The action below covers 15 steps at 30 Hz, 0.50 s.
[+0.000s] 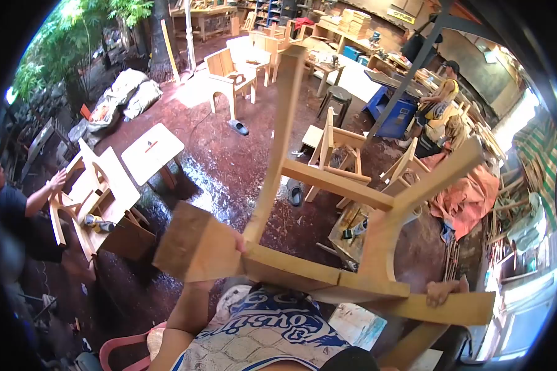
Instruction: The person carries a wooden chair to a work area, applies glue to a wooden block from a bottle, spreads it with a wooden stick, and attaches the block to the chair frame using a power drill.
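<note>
Close in front of my chest is a light wooden chair frame (334,182), its legs splayed upward and joined by a crosspiece. My left hand (239,242) grips it at the left end, mostly hidden behind a wide wooden piece (192,241); only some fingers show. On the right, my right hand (443,292) has its fingers curled over the long lower board (455,308) of the same frame. Both hands are closed on the wood.
At the left, a co-worker's hand (58,179) is beside another chair frame (99,191) with a power drill (99,224) on it. A small table (153,153) stands nearby. Ahead are finished chairs (232,74). Another person (439,102) sits by a blue machine (393,111); an orange tarp (464,195) lies right.
</note>
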Motion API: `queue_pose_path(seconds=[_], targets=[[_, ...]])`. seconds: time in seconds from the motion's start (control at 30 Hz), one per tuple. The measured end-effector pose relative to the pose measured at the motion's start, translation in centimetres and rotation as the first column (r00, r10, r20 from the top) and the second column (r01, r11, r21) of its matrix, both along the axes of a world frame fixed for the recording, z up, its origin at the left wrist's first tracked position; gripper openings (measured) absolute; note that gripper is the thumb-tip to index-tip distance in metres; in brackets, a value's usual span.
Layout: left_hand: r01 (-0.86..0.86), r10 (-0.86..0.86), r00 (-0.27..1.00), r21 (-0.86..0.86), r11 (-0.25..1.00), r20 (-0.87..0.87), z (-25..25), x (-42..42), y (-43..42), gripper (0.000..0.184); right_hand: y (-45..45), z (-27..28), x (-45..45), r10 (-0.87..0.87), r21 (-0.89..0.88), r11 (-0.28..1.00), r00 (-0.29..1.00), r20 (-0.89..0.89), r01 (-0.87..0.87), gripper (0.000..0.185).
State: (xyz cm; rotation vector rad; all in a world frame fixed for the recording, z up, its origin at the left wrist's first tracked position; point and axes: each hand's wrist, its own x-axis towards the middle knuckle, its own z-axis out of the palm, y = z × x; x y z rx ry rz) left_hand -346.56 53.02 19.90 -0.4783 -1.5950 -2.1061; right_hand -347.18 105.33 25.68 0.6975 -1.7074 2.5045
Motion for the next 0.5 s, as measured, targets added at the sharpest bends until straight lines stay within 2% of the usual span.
queue_pose_path(seconds=[0.07,0.13,0.17,0.23,0.27,0.3,0.37,0.47,0.5], targets=[[-0.045,0.045,0.999,0.055,0.997,0.012,-1.1,-2.9,-1.8,0.080,-2.3,0.0,-6.3,-0.014,-0.016,1.000,1.000,-0.007,0.014,0.073],[-0.139,0.126,0.986,-0.120,0.983,-0.112,-2.0,-6.0,-4.3,0.090,-5.9,-0.2,-11.6,-0.053,-0.038,0.998,0.998,-0.025,0.052,0.073],[-0.125,0.112,0.988,-0.116,0.985,-0.108,-2.6,-7.4,-5.3,0.090,-8.3,-0.4,-13.9,-0.129,-0.161,0.979,0.992,-0.005,0.126,0.072],[-0.214,0.213,0.977,0.053,0.975,0.029,-4.1,-10.7,-7.4,0.107,-10.5,-0.8,-19.7,-0.211,-0.287,0.936,0.977,0.014,0.206,0.071],[-0.219,0.225,0.974,0.133,0.967,-0.028,-4.6,-13.0,-8.4,0.102,-10.5,-0.9,-23.3,-0.007,-0.107,0.994,1.000,-0.024,0.004,0.071],[-0.208,0.214,0.976,0.127,0.970,-0.040,-5.2,-15.5,-10.1,0.102,-11.6,-1.0,-26.4,0.199,0.081,0.977,0.980,-0.023,-0.197,0.071],[-0.232,0.240,0.967,0.085,0.969,-0.092,-6.4,-19.9,-13.6,0.099,-15.7,-1.8,-29.9,0.166,-0.068,0.984,0.985,0.053,-0.162,0.071],[-0.197,0.201,0.968,0.039,0.980,-0.148,-5.5,-27.6,-19.0,0.098,-18.9,-2.8,-36.1,0.092,-0.034,0.995,0.995,0.047,-0.090,0.073],[-0.185,0.186,0.968,0.021,0.982,-0.166,-4.8,-30.1,-20.7,0.098,-20.4,-2.0,-38.0,0.131,-0.007,0.991,0.991,0.030,-0.131,0.072]])
